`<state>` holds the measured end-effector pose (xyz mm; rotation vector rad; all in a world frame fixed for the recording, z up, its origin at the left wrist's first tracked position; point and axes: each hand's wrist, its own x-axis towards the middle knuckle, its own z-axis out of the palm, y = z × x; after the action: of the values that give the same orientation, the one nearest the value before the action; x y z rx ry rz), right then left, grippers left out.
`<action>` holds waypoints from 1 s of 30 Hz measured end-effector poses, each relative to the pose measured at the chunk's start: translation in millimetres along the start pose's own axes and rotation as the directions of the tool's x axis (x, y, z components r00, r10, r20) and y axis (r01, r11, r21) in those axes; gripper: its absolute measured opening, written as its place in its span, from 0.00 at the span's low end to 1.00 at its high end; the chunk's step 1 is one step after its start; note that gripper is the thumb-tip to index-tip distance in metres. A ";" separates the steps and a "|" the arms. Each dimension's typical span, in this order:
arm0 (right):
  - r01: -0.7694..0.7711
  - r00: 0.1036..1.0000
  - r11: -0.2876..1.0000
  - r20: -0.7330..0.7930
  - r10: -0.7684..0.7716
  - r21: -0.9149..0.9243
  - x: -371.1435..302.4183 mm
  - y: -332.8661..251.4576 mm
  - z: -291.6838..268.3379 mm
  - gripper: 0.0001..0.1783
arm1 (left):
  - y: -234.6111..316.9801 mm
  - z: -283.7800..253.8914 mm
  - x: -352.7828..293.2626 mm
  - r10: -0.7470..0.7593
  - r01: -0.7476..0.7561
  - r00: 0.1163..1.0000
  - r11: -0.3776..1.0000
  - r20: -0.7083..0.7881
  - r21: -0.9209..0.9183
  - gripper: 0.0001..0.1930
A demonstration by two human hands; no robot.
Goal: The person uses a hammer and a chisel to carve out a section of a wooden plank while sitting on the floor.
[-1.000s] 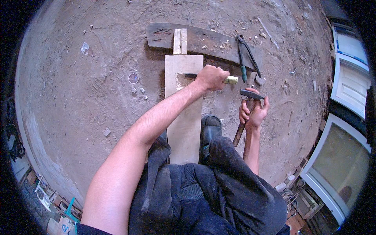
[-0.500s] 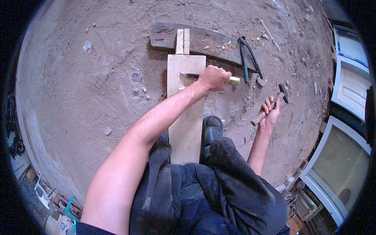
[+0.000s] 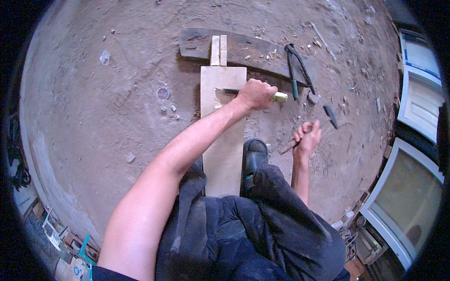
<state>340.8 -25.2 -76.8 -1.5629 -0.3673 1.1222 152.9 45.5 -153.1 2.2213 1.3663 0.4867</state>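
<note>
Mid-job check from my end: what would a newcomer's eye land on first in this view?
First, the pale board running up the middle from the lap, where the left hand grips a chisel with its blade pointing left over a rough cut. Next, right of the board, the right hand holding a hammer. Beyond them, a dark plank lies crosswise, a long-handled tool at its right end.

The board (image 3: 223, 150) is plain pale cream. The chisel (image 3: 280, 97) pairs a dark blade with a yellow-green handle; the hammer (image 3: 330, 116) has a blue-grey head (blurred, so the shade is approximate) and a brown handle. The pliers (image 3: 295, 86) are black and green, the plank (image 3: 198, 44) mottled grey-brown, the trousers (image 3: 187, 229) black with whitish smudges.
</note>
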 end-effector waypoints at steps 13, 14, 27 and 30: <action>-0.201 0.823 0.794 0.340 0.455 -0.574 12.7 -16.6 -9.0 0.13 | -0.9 -1.4 -1.8 -0.024 0.022 0.999 0.999 0.048 0.045 0.08; -0.202 0.824 0.794 0.338 0.454 -0.574 11.1 -24.1 -7.9 0.13 | -1.2 -2.3 -2.8 -0.022 0.020 0.999 0.999 0.050 0.044 0.08; -0.350 0.788 0.877 0.403 0.465 -0.329 9.2 -5.8 -18.0 0.15 | -2.7 -3.3 -3.3 -0.036 0.036 0.999 0.999 0.013 0.023 0.08; -0.274 0.900 0.961 0.340 0.274 -0.049 16.6 -3.0 -20.8 0.15 | -2.8 -8.6 4.0 -0.061 0.061 0.996 0.998 -0.065 -0.007 0.10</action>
<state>366.8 -24.2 -83.3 -1.4454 -0.3853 1.6254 148.0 51.9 -147.5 2.1700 1.4601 0.5439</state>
